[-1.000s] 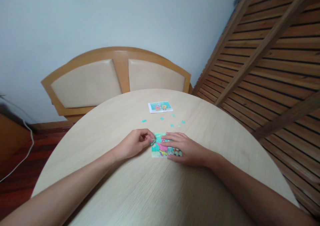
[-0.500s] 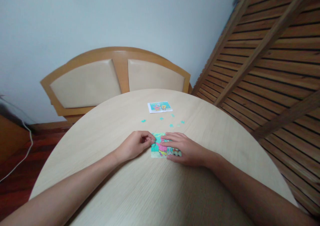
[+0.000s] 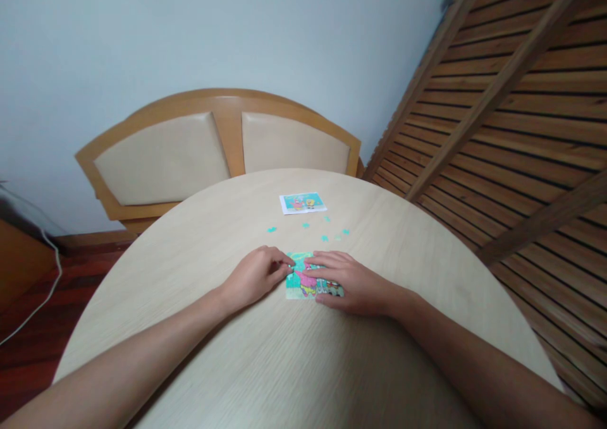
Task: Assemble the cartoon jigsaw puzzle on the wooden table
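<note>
beyond the puzzle under both flat-pressed hands, loose pieces and a reference card

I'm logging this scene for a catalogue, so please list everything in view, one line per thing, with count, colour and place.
table: one, pale wood, round, fills the foreground.
puzzle: one, teal and pink, partly assembled, mid-table under both hands.
loose pieces: about five, teal, scattered beyond the puzzle.
reference picture: one, white-edged with teal, far side of the table.
bench back: one, wood with two cream pads, behind the table.
slatted panel: one, brown wood, leaning at right.
cable: one, white, floor at left.
left hand: fingertips pinched at the puzzle's left edge.
right hand: flat on the puzzle.
</note>
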`<act>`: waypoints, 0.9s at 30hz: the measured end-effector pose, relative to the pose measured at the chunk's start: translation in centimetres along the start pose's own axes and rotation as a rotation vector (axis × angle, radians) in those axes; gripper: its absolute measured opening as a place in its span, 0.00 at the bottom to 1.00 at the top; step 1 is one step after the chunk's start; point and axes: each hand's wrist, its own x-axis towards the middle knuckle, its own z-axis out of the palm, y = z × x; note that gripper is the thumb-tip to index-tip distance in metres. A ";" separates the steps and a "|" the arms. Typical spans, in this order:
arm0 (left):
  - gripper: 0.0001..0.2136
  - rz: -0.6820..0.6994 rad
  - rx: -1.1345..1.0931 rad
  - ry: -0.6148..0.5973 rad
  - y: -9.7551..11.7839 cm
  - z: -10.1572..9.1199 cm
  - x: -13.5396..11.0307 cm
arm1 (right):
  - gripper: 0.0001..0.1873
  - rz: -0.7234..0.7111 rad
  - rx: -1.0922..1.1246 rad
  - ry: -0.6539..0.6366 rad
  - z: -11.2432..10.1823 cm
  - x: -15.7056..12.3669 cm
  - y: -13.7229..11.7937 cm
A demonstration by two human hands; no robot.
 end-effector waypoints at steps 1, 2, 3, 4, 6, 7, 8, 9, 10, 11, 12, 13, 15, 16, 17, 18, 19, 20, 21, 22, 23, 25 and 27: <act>0.10 0.003 0.014 0.000 0.0 0.0 0.0 | 0.26 0.003 0.000 0.001 0.0 0.0 0.0; 0.10 0.007 0.028 -0.002 0.0 0.0 0.0 | 0.26 0.005 0.001 0.001 0.0 0.0 0.0; 0.10 0.011 0.041 -0.002 0.0 0.0 0.0 | 0.26 0.007 0.002 -0.001 0.0 0.0 0.0; 0.10 0.013 0.051 -0.003 0.0 0.0 0.0 | 0.26 0.009 0.002 -0.002 0.0 0.0 0.0; 0.09 0.015 0.063 -0.002 0.1 0.0 0.0 | 0.26 0.009 0.003 -0.004 0.0 0.0 -0.1; 0.09 0.015 0.068 -0.002 0.1 0.0 0.0 | 0.26 0.009 0.004 -0.003 0.0 0.0 -0.1; 0.09 0.016 0.072 -0.003 0.1 0.0 0.0 | 0.26 0.010 0.005 -0.001 0.0 0.0 -0.1; 0.09 0.018 0.075 -0.003 0.1 0.0 0.0 | 0.26 0.011 0.005 0.001 0.0 0.0 -0.1; 0.09 0.020 0.077 -0.005 0.1 0.0 0.0 | 0.25 0.010 0.005 0.002 0.0 0.0 -0.1; 0.09 0.023 0.079 -0.005 0.1 0.0 0.0 | 0.25 0.009 0.005 0.004 0.0 0.0 -0.1; 0.08 0.027 0.080 -0.005 0.1 0.0 0.0 | 0.25 0.007 0.004 0.004 0.1 0.0 -0.1; 0.08 0.032 0.082 -0.004 0.1 0.1 0.0 | 0.25 0.004 0.003 0.004 0.1 0.0 -0.1; 0.07 0.045 0.090 -0.001 0.1 0.1 0.0 | 0.26 0.000 -0.001 0.004 0.1 0.0 0.0; 0.07 0.052 0.093 -0.001 0.1 0.1 0.0 | 0.26 0.001 -0.002 0.002 0.1 0.0 0.0; 0.06 0.057 0.094 -0.001 0.1 0.1 0.0 | 0.26 0.002 -0.003 0.001 0.1 0.0 0.0; 0.06 0.059 0.094 -0.001 0.2 0.0 -0.1 | 0.26 0.005 -0.003 0.000 0.1 0.0 0.0; 0.06 0.058 0.092 0.000 0.2 0.0 -0.1 | 0.26 0.008 -0.004 -0.001 0.1 0.0 0.0; 0.06 0.055 0.091 0.000 0.2 -0.1 -0.1 | 0.26 0.010 -0.005 0.000 0.1 0.0 0.0; 0.06 0.049 0.092 -0.001 0.3 -0.3 -0.1 | 0.26 0.010 -0.005 0.001 0.1 0.0 0.0; 0.06 0.042 0.095 -0.003 0.4 -0.4 -0.1 | 0.26 0.009 -0.004 0.000 0.1 0.0 0.0; 0.06 0.038 0.101 -0.009 0.4 -0.6 0.0 | 0.26 0.009 -0.003 0.000 0.1 0.0 -0.1; 0.06 0.042 0.120 -0.028 0.5 -0.8 0.0 | 0.26 0.012 0.003 -0.003 0.1 0.0 -0.1; 0.06 0.058 0.143 -0.046 0.6 -0.9 0.0 | 0.26 0.014 0.008 -0.003 0.1 0.0 -0.1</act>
